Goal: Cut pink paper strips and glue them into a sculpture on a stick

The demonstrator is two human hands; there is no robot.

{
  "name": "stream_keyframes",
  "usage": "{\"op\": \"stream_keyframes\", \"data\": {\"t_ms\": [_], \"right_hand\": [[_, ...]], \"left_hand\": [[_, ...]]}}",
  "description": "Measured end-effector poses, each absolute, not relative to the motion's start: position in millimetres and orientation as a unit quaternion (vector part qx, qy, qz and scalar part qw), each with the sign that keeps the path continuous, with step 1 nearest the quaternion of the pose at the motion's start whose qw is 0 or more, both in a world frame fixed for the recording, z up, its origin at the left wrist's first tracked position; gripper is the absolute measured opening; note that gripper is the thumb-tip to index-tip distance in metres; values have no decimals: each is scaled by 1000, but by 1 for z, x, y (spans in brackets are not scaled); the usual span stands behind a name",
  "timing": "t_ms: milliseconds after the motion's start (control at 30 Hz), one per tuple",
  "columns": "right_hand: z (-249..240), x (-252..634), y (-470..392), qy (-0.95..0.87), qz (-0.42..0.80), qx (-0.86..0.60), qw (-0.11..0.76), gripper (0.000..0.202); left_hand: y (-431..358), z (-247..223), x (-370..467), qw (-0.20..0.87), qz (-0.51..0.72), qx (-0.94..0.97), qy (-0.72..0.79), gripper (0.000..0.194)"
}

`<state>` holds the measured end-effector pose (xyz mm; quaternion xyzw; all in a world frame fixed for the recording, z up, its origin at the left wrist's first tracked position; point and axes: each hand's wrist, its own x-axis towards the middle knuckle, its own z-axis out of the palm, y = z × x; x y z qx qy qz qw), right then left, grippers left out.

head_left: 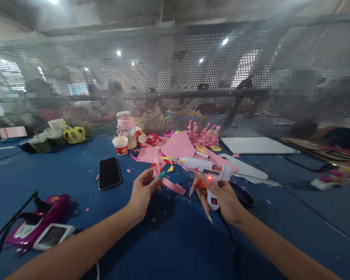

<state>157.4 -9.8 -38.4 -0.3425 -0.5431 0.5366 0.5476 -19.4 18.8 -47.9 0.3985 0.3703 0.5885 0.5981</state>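
Observation:
My right hand [224, 198] is wrapped round the handle of a white hot glue gun [204, 166], whose red light glows and whose nozzle points left. Pinched between the fingers of my left hand [142, 190] is a pink paper strip [175, 186], its loose end hanging out to the right. The nozzle tip lies close to the upper part of the strip; whether they touch I cannot tell. Behind both hands lie pink paper sheets [177, 147] with yellow and red scraps. Several small pink paper figures [207, 134] stand at the back on yellow bases.
A black phone [109, 173] lies left of my hands. Beyond it stand a red-and-white paper cup [121, 145] and a pink-lidded bottle [126, 128]. At lower left is a purple power strip [43, 217] with black cables. A white board [258, 145] lies at back right, before the perforated screen [169, 77].

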Motion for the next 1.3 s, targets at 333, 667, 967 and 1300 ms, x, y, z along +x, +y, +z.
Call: {"op": "stream_keyframes", "data": {"t_ms": [333, 667, 967, 1300], "right_hand": [[-37, 154, -12, -571, 526, -401, 487, 41], [-36, 152, -13, -628, 444, -432, 471, 41], [-38, 150, -15, -654, 404, -451, 454, 42], [-36, 150, -17, -656, 388, -459, 457, 35]], "left_hand": [[17, -46, -18, 611, 592, 380, 363, 40], [18, -50, -18, 616, 571, 424, 339, 32], [16, -49, -18, 617, 562, 427, 349, 34], [16, -47, -18, 618, 558, 432, 347, 29]]}}
